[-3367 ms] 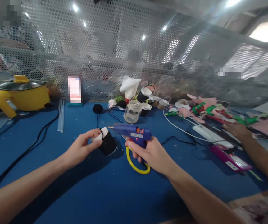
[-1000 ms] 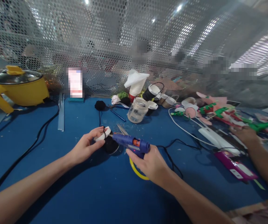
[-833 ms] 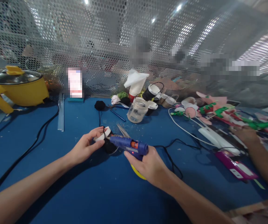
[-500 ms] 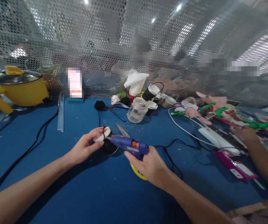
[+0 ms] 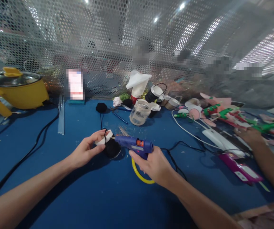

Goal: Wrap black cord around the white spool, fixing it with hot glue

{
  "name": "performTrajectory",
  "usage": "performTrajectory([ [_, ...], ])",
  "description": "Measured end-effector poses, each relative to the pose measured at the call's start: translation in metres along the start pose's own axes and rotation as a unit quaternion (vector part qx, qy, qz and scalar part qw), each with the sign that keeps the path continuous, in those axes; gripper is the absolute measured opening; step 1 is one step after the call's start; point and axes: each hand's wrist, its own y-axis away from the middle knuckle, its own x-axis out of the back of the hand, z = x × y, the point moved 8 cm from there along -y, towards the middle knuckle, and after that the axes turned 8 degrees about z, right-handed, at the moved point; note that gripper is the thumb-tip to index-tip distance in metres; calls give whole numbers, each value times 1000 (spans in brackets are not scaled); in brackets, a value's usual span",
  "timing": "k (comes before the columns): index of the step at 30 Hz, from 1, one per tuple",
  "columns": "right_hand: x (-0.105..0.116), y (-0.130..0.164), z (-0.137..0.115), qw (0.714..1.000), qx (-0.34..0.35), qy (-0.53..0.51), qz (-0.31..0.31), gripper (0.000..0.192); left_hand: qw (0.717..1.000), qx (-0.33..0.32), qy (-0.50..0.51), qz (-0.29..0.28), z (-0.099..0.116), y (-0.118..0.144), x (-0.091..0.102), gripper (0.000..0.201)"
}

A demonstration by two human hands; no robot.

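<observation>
My left hand (image 5: pixel 85 148) is closed around a small white piece that looks like a paper cup (image 5: pixel 101 141), with black cord (image 5: pixel 105 135) looped over it. Beside it, against the fingers, is a round black cord-covered part (image 5: pixel 113 149) with a pale edge; whether it is one with the white piece I cannot tell. In my right hand (image 5: pixel 154 163) is a blue hot glue gun (image 5: pixel 134 144), its nozzle at the white piece's right end. Scissors with a yellow handle (image 5: pixel 143 179) lie under the gun, partly hidden. The cord runs back to a black yarn ball (image 5: pixel 101 107).
Behind stand a clear plastic jar (image 5: pixel 140 113), cord-wrapped cups (image 5: pixel 154 93) and a blue pen (image 5: pixel 120 118). A yellow pot (image 5: pixel 20 92) and glue sticks (image 5: pixel 61 116) are left. At right lie a power strip (image 5: pixel 220 141), a purple device (image 5: pixel 240 168) and another person's hand (image 5: pixel 250 136).
The glue gun has shifted slightly right, drawing its nozzle back a little from the white piece. More of the yellow scissors handle shows. My left hand has hardly moved.
</observation>
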Motion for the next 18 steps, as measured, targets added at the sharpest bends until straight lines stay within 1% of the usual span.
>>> performTrajectory([
  [2,0,0,1,1000,-7,0,0,26,1000,1,1,1,0,0,0,22],
  [5,1,1,-5,1000,28,-1,14,26,1000,3,1,-4,-1,1,0,22],
  [7,1,1,-6,999,38,-6,10,25,1000,2,0,-4,-2,0,0,22],
  [12,0,0,2,1000,-14,-8,-6,25,1000,-6,2,-9,-3,0,0,20],
  [18,-1,-1,0,1000,2,-15,-16,26,1000,-5,11,-13,-3,0,0,20],
])
